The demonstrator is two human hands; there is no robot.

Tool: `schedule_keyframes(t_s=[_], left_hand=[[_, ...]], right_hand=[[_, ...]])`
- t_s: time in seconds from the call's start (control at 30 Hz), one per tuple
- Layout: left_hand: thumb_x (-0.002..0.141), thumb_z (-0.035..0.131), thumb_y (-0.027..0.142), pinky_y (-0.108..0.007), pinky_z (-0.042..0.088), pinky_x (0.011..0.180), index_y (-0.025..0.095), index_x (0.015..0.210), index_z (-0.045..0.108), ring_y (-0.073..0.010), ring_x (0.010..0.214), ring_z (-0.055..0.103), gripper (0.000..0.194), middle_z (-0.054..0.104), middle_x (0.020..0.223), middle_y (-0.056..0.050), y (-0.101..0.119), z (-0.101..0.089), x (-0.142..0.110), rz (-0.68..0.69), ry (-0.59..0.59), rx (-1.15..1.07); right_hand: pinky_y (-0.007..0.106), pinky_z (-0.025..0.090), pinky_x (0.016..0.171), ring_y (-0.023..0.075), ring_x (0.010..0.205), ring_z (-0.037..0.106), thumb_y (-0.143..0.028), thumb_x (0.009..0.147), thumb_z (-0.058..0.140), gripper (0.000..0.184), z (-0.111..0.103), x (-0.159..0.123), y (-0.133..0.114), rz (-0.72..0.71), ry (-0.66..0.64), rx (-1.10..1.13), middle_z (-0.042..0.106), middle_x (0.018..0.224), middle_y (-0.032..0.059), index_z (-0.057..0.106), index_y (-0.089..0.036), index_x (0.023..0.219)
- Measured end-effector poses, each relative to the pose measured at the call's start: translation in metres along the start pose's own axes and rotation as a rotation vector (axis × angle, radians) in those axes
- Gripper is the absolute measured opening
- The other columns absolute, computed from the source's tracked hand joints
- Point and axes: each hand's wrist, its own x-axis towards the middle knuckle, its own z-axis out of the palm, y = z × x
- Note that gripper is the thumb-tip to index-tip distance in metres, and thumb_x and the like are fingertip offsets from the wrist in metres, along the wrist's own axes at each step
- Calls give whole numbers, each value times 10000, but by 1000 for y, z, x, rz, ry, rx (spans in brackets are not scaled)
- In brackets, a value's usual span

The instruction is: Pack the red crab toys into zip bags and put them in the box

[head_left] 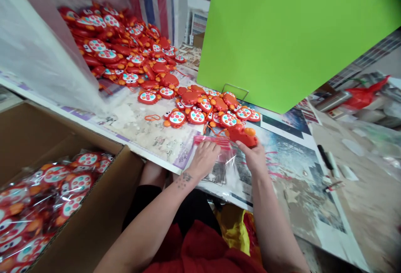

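Around the near edge of a red toy [239,135], the right-hand grip [257,156] is being closed in a pinch, the thumb being set on the bag side. From that hand, the toy is being held out toward eleven o'clock, plain red side up, its long axis being slanted roughly from ten to four. Toward eight o'clock from the toy, a clear bag [230,158] is being laid on the counter [125,129], its pink-striped end being pointed toward twelve, just beside the toy; whether they are touching cannot be told. Over the bag's nine-o'clock side, the left-hand grip [204,156] is being rested with fingers together; whether film is being pinched cannot be told. Thus the bag is being covered by the left hand, the nearer one. Toward eleven o'clock, a pile of loose toys [191,97] is being spread; toward eight, wrapped toys [78,181] are being held in a carton [109,185].
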Motion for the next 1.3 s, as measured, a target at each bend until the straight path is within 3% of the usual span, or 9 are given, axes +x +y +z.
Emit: schedule_keyframes(t_s=[0.1, 0.27, 0.4, 0.53, 0.63, 0.77, 0.93, 1.13, 1.3], left_hand=[[991, 473, 242, -412, 468, 938, 146, 1145, 578, -254, 1006, 588, 210, 659, 985, -97, -5, 1, -1, -88, 61, -189], [949, 535, 208, -381, 481, 908, 150, 1466, 336, -223, 940, 610, 557, 669, 973, -65, -9, -3, 1, -201, 126, -396], [977, 467, 212, -424, 417, 976, 196, 1339, 534, -260, 1101, 548, 368, 646, 1166, -105, -7, -5, -2, -46, 49, -190], [981, 463, 193, -412, 391, 947, 251, 1176, 652, -247, 1057, 524, 278, 652, 1068, -70, -6, -2, -4, 53, 17, -71], [977, 506, 230, -407, 396, 927, 221, 1056, 676, -242, 1014, 524, 188, 657, 1004, -64, -8, 1, -3, 66, 57, -54], [956, 568, 307, -410, 432, 881, 193, 937, 666, -245, 965, 537, 151, 652, 951, -65, -8, 2, -2, 64, 155, -59], [947, 588, 273, -433, 447, 1001, 179, 929, 639, -254, 1156, 536, 108, 629, 1212, -88, -6, 0, -4, 99, 310, -152], [957, 554, 220, -465, 430, 1100, 179, 906, 600, -244, 1279, 521, 81, 618, 1298, -103, -8, -3, 1, -29, 238, -303], [952, 546, 205, -479, 414, 1125, 188, 877, 595, -244, 1296, 530, 91, 624, 1309, -111, -8, -5, 2, -115, 217, -422]], right_hand=[[373, 552, 847, 217, 895, 683, -406, 644, 858, 505, -4, -2, 9, 11, -34, 50, 738, 1014, 60, 665, -190, 1057], [391, 558, 859, 236, 922, 695, -377, 653, 869, 444, -19, -5, 17, 37, -144, 163, 744, 1027, 57, 680, -220, 1023], [411, 544, 909, 240, 951, 691, -360, 659, 874, 444, -17, -7, 17, 41, -188, 193, 737, 1071, 58, 690, -229, 1042], [410, 535, 939, 248, 1036, 668, -401, 686, 857, 517, -10, -7, 14, 39, -218, 112, 710, 1156, 68, 650, -235, 1130], [404, 549, 904, 242, 1024, 669, -469, 735, 811, 636, -6, -6, 14, 43, -244, 96, 707, 1158, 70, 551, -263, 1277], [435, 537, 901, 250, 977, 670, -596, 866, 625, 519, 2, -6, 14, 21, -268, -56, 722, 1090, 81, 598, -248, 1250], [494, 429, 1060, 288, 1141, 611, -674, 944, 409, 589, 17, -6, 7, -157, -481, -263, 710, 1135, 99, 705, -236, 1205], [472, 493, 945, 299, 1031, 661, -614, 982, 348, 591, 9, -9, 3, -149, -171, -489, 736, 1090, 125, 717, -202, 1189], [434, 530, 895, 277, 1011, 697, -475, 964, 464, 445, 6, -17, 9, -105, -340, -504, 734, 1186, 84, 656, -244, 1293]])
